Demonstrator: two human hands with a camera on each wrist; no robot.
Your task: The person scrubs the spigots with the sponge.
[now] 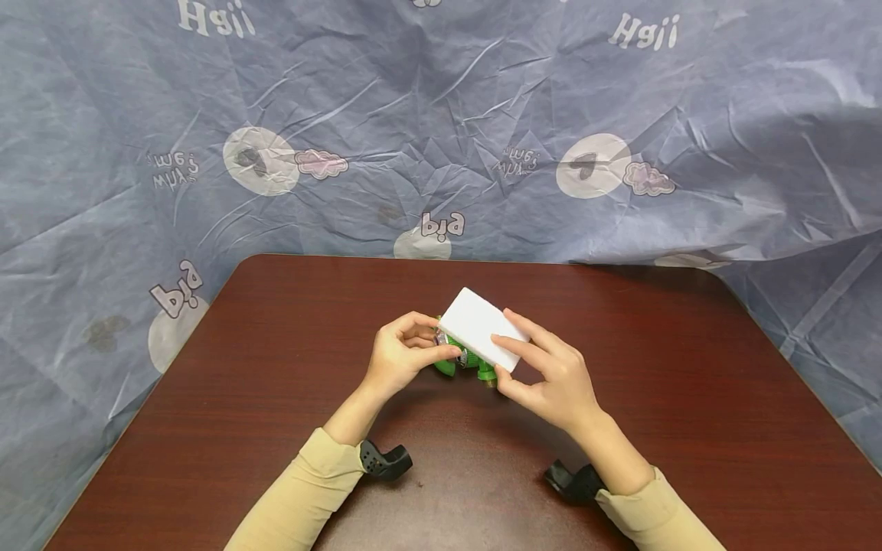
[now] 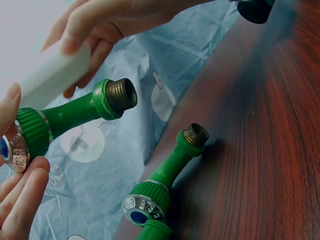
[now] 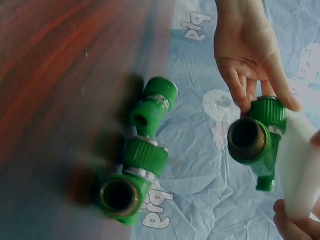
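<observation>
My left hand (image 1: pixel 398 358) pinches a green valve (image 2: pixel 75 117) by its ribbed collar. The valve has a brass threaded end and a silver ring with a blue centre. In my right hand (image 1: pixel 561 375) is a white sponge block (image 1: pixel 475 325), held between thumb and fingers. The sponge is close beside the valve and hides much of it in the head view; whether it presses on the valve I cannot tell. Below, on the table, lies a similar green valve (image 2: pixel 170 167). Another green ribbed part (image 3: pixel 160 92) adjoins it in the right wrist view; whether they are joined is unclear.
The dark red-brown table (image 1: pixel 289 329) has rounded far corners. Behind it hangs a wrinkled blue-grey cloth (image 1: pixel 386 115) with printed letters and shapes. A black wrist mount (image 1: pixel 386 461) is on the left wrist and another black mount (image 1: pixel 575 482) on the right.
</observation>
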